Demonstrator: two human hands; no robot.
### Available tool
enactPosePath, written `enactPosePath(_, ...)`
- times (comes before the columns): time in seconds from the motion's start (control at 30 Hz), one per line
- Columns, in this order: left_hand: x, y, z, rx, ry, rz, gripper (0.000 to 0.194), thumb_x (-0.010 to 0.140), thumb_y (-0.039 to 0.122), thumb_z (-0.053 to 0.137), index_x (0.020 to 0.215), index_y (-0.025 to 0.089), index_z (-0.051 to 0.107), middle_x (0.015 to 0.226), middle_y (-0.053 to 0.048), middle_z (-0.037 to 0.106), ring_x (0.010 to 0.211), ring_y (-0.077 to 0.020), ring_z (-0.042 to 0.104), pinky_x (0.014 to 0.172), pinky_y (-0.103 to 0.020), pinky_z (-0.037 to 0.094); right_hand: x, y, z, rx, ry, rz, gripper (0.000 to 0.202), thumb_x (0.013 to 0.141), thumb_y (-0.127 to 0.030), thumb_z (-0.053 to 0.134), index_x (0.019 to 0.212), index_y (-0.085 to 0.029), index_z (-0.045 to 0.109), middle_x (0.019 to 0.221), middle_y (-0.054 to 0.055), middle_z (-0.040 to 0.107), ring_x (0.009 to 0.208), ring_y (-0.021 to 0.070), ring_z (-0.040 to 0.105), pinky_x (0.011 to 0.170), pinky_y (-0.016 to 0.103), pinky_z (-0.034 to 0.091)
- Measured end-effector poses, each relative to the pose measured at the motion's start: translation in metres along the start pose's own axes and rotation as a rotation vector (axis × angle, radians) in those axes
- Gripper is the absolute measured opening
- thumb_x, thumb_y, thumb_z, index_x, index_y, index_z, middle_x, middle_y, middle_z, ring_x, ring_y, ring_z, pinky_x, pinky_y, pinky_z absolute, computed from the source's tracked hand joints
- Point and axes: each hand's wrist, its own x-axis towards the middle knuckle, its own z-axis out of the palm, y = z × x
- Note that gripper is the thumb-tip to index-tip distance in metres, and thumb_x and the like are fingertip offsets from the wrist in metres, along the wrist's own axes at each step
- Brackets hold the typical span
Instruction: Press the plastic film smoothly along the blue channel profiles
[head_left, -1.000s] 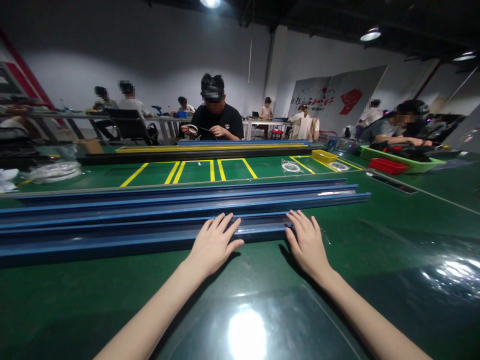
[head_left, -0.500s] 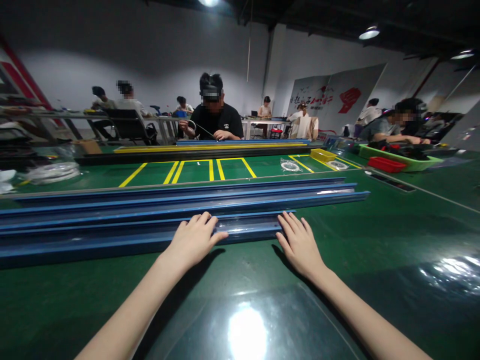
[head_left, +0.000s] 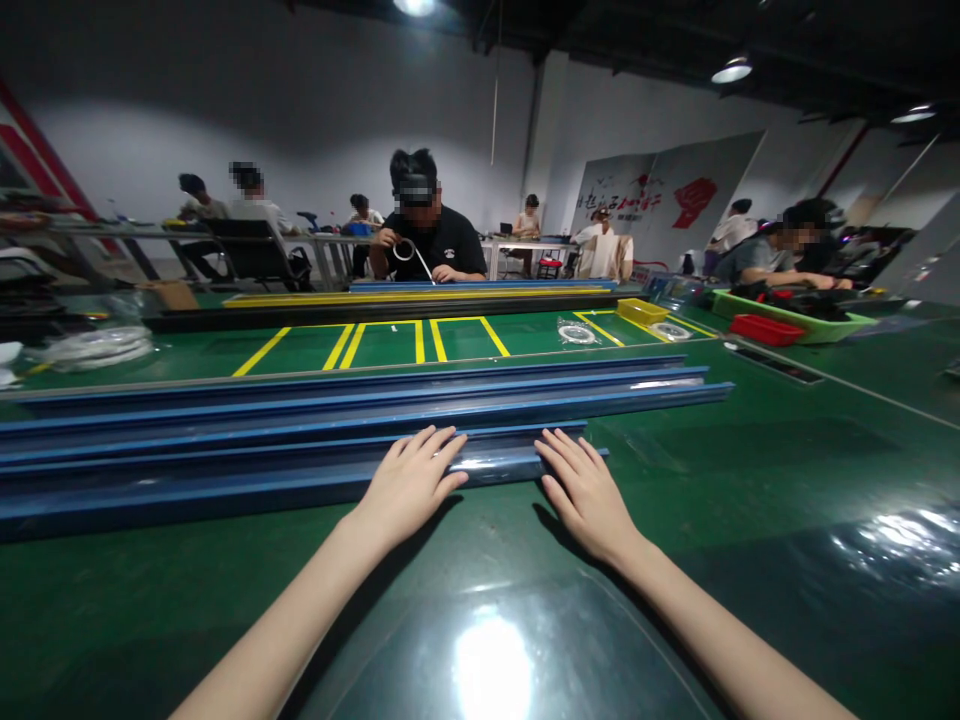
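Note:
Several long blue channel profiles lie side by side across the green table. On the nearest blue profile [head_left: 285, 483] rests my left hand [head_left: 416, 480], its fingers laid over the channel and the thumb stretched along the near edge. My right hand [head_left: 585, 485] lies over the same profile close to its right end, fingers spread a little and pointing forward. A short shiny stretch of the channel shows between the two hands. Neither hand is wrapped round anything. Behind them, a farther blue profile [head_left: 660, 398] reaches further right.
Across the table [head_left: 750, 480], a person [head_left: 442, 240] in black holds a tape roll [head_left: 404, 250]. Black and yellow profiles lie before them. At the right are a green tray [head_left: 840, 328], a red tray [head_left: 765, 330] and a yellow tray [head_left: 642, 311]. Coiled strips [head_left: 97, 346] lie left.
My left hand has slid right along the nearest profile, and my right hand has shifted slightly left. More of the profile's right end shows. The person opposite has moved the tape roll.

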Motion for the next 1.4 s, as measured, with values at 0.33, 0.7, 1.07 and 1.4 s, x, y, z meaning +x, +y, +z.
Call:
enactPosePath(0.33,-0.004,-0.042,-0.022,-0.015,-0.268,-0.158,0.044,0.084,0.041,0.028,0.125,0.027,0.035,0.134,0.001,0.032,0.123,-0.021,0.026,0.096,-0.037,0.027,-0.002,0.011,0.007,-0.052,0.17,0.237,0.039,0.086,-0.031,0.027,0.111,-0.015,0.052,0.119,0.007,0.051,0.114,0.0186,0.041,0.095,0.039,0.026)
enactPosePath(0.7,-0.002,-0.001,-0.024,0.153,-0.022,-0.155,0.039,0.086,0.037,0.03,0.12,0.02,0.042,0.124,-0.004,0.046,0.112,-0.0206,0.04,0.088,-0.033,0.034,-0.003,0.0,0.0,-0.079,0.036,-0.05,0.042,0.085,-0.031,0.033,0.123,-0.016,0.04,0.13,0.008,0.039,0.121,0.0205,0.029,0.094,0.039,0.027)
enactPosePath(1.07,-0.003,-0.002,-0.018,0.116,-0.08,-0.142,0.043,0.083,0.043,0.036,0.123,0.026,0.036,0.126,-0.003,0.042,0.114,-0.0215,0.037,0.085,-0.035,0.035,-0.002,0.003,-0.002,0.018,0.089,-0.004,0.04,0.086,-0.029,0.031,0.12,-0.014,0.044,0.127,0.008,0.043,0.12,0.0172,0.031,0.095,0.035,0.029)
enactPosePath(1.4,-0.009,-0.054,-0.032,0.089,-0.272,-0.267,0.04,0.081,0.034,0.04,0.119,0.025,0.039,0.123,-0.005,0.042,0.104,-0.0231,0.045,0.078,-0.035,0.039,-0.002,0.01,0.004,-0.034,0.114,0.094,0.037,0.086,-0.029,0.03,0.114,-0.016,0.049,0.122,0.007,0.048,0.116,0.0171,0.037,0.095,0.037,0.028)
